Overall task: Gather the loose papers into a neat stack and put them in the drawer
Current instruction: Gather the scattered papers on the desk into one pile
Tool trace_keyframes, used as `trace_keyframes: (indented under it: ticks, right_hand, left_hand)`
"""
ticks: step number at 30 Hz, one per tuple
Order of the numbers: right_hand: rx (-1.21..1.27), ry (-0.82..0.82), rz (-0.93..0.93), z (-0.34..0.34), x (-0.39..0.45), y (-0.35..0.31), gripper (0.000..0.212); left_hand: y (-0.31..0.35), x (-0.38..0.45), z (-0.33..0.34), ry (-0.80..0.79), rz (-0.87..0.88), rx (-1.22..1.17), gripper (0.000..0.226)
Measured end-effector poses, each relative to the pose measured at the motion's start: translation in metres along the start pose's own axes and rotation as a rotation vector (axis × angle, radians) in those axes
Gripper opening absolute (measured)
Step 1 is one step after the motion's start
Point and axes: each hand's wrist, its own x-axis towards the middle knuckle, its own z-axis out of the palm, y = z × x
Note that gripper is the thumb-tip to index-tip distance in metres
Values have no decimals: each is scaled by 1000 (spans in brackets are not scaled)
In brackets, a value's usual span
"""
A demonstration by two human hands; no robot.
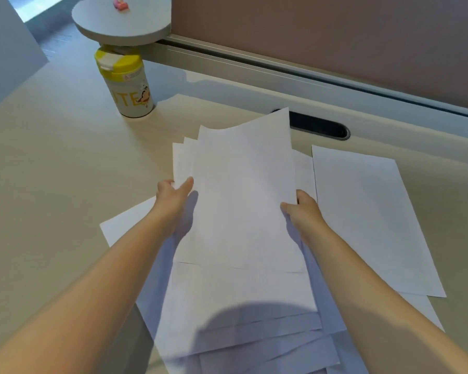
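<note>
Fanned sheets (pixel 254 344) are lying closest to you at the near edge of the desk (pixel 52 171), their corners splaying out of line, and that's the mess you're working on. Above them you're holding a raised bundle of papers (pixel 241 190) by its two long edges, probably so you can square the sheets against each other; the far corners are still staggered, three or four edges peeking out on the left side. Your left hand (pixel 174 197) is pinching the left edge, thumb on top and fingers tucked underneath. Your right hand (pixel 301 209) is clamping the right edge the same way, thumb lying across the top sheet. Both forearms are reaching straight forward, well apart, wrists fairly level. One single sheet (pixel 373 217) is sitting off to your right, not yet gathered, with another corner showing beneath it, and one more is poking out under your left forearm. Further out, a yellow-lidded canister (pixel 125 85) is standing upright near the back left, clear of the paper. No drawer is showing anywhere in view, so I can't tell where the stack is headed.
</note>
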Motion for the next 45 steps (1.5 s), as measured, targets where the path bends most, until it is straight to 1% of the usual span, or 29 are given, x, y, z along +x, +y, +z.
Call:
trace_keyframes:
  ticks: [1, 2, 4, 6, 7, 8, 9, 10, 11, 12, 13, 14, 15, 17, 20, 22, 24, 25, 26, 27, 29, 30, 32, 34, 35, 39, 42, 44, 45]
  right_hand:
    - [-12, -14, -2, 5, -2, 0, 32]
    - [-18, -19, -5, 7, -3, 1, 31]
    - [-9, -9, -3, 10, -5, 4, 28]
    - [-8, 19, 2, 9, -5, 8, 26]
    - [-13, 23, 0, 8, -7, 9, 24]
    - [-34, 20, -11, 8, -7, 10, 21]
    - [-80, 21, -30, 8, -9, 10, 15]
    - [-151, 35, -70, 7, -10, 10, 17]
    - [-255, 66, -127, 6, -8, 10, 20]
    - [-408, 82, -174, 3, -6, 10, 15]
    - [-586, 77, -208, -1, -5, 11, 19]
    - [-764, 42, -199, -6, -3, 13, 38]
    - [-871, -1, -164, -9, -2, 16, 53]
    - [-986, -85, -103, -13, -3, 23, 64]
    - [-1014, -182, -155, -7, -12, 30, 63]
    - [-874, -223, -166, 0, -18, 26, 60]
    - [-708, -149, -204, 3, -17, 23, 49]
    - [-697, -55, -247, 2, -15, 23, 43]
    - [-764, 41, -269, -1, -13, 24, 41]
    - [-867, 98, -255, -5, -10, 26, 45]
    - [-1047, 91, -148, -17, -8, 29, 65]
    - [-1076, 61, -107, -21, -7, 30, 74]
    - [-1076, 32, -79, -24, -8, 29, 81]
    - [-1090, 40, -75, -22, -10, 26, 75]
    - [-1104, 55, -73, -20, -10, 25, 68]
    - [-1193, 144, -201, -12, -20, 20, 27]
    - [-1284, 140, -286, -5, -25, 18, 22]
    - [-1179, 186, -311, -4, -24, 15, 15]
    - [-1051, 214, -305, -5, -23, 10, 18]
  left_hand:
    - [-2, -3, -4, -5, -1, -52, 53]
    - [-5, -5, -10, -30, -34, -120, 41]
    - [-12, -6, -24, -176, -116, -162, 13]
    - [-19, -6, -35, -299, -129, -64, 2]
    - [-20, -8, -36, -324, -116, -32, 7]
    - [-22, -9, -35, -302, -89, -8, 15]
    - [-23, -11, -31, -229, -49, 19, 19]
    - [-23, -12, -28, -126, -8, 53, 21]
    - [-22, -13, -25, -26, 32, 72, 23]
    - [-22, -13, -23, 51, 56, 85, 26]
    - [-22, -11, -23, 102, 73, 95, 28]
    - [-22, -9, -24, 133, 83, 105, 30]
    - [-23, -6, -25, 139, 87, 115, 30]
    - [-25, -1, -28, 88, 66, 122, 30]
    - [-29, 3, -29, -61, 18, 3, 29]
    - [-30, 2, -26, -98, 1, -47, 32]
    - [-31, 0, -23, -62, 20, -18, 34]
    - [-31, -1, -23, -23, 42, 20, 33]
    - [-30, -2, -23, 17, 59, 59, 32]
    - [-30, -2, -24, 54, 77, 86, 31]
    - [-31, -1, -28, 104, 100, 119, 29]
    - [-31, -1, -30, 124, 102, 133, 28]
    - [-29, -2, -32, 163, 100, 180, 27]
    - [-28, -3, -36, 218, 115, 225, 24]
    - [-27, -3, -38, 239, 117, 246, 24]
    - [-27, -5, -48, 252, 126, 291, 27]
    - [-26, -7, -54, 246, 141, 303, 29]
    - [-24, -8, -56, 247, 158, 260, 30]
    - [-23, -9, -58, 244, 162, 220, 30]
